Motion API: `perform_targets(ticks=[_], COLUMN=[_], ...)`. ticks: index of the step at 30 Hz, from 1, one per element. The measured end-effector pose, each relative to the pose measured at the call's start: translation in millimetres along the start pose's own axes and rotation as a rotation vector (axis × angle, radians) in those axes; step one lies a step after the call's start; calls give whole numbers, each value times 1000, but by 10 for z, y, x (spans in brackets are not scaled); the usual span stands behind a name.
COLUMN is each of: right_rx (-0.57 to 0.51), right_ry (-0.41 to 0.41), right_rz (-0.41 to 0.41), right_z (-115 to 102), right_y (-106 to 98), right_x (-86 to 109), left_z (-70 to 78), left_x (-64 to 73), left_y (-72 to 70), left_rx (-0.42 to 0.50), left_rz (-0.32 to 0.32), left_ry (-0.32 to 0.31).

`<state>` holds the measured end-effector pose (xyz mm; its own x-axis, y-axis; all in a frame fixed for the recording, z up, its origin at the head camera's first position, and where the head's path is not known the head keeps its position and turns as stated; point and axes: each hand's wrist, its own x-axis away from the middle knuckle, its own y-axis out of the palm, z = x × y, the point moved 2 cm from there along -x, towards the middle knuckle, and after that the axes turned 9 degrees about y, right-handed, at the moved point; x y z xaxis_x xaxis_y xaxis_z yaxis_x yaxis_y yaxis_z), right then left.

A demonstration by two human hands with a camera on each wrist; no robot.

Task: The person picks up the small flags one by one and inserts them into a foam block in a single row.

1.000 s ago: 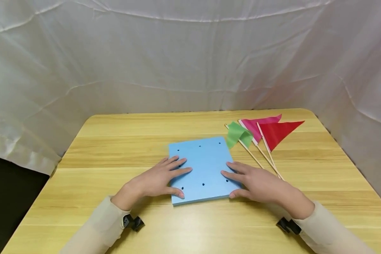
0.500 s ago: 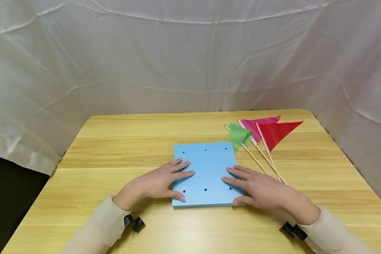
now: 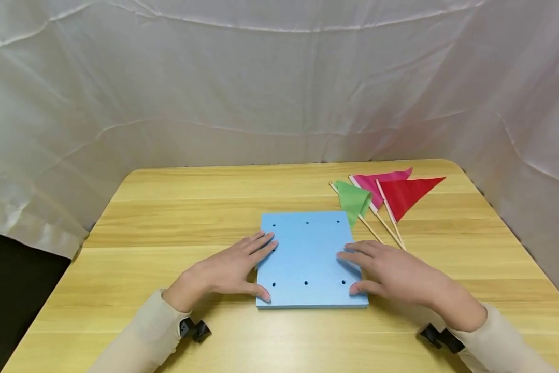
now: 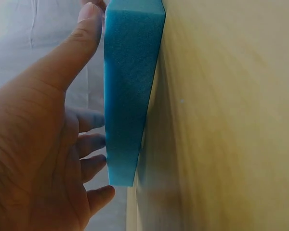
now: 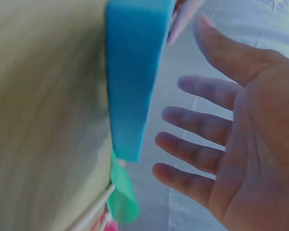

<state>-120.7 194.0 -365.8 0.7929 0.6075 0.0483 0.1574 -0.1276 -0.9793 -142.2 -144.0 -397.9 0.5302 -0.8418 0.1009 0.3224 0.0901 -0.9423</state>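
Note:
A light blue foam board (image 3: pixel 309 259) with several small holes lies flat on the table in the head view. My left hand (image 3: pixel 230 267) rests on its left part with fingers spread; in the left wrist view the thumb (image 4: pixel 84 36) and fingertips touch the top face of the board (image 4: pixel 127 91). Above the right part hovers my right hand (image 3: pixel 396 272), fingers spread and holding nothing. A gap between that hand (image 5: pixel 231 125) and the board (image 5: pixel 132 72) shows in the right wrist view. The green flag (image 3: pixel 354 199) lies against the board's far right corner.
A magenta flag (image 3: pixel 370 184) and a red flag (image 3: pixel 407 194) lie at the back right of the wooden table (image 3: pixel 190 207), their sticks crossing. The right hand hides some stick ends. A pale curtain (image 3: pixel 279 88) hangs behind the table.
The blue board has slid right and toward me and turned until its near edge is nearly level. The green flag's cloth shifted slightly. Lastly, my right hand has lifted off the board.

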Motion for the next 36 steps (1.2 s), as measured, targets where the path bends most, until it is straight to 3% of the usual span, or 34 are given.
perform_targets(ticks=[8, 16, 23, 36], right_rx=[-25, -137, -232, -318], right_ry=[169, 327, 341, 344], right_rz=[150, 136, 123, 12], right_z=[298, 572, 765, 945], right_y=[-129, -126, -66, 49], right_x=[-38, -105, -165, -234], left_z=[-21, -48, -81, -92], left_x=[11, 12, 6, -17], left_y=[27, 2, 2, 28], left_rx=[-31, -1, 14, 38], left_rz=[1, 1, 1, 6], left_ry=[-9, -10, -12, -23])
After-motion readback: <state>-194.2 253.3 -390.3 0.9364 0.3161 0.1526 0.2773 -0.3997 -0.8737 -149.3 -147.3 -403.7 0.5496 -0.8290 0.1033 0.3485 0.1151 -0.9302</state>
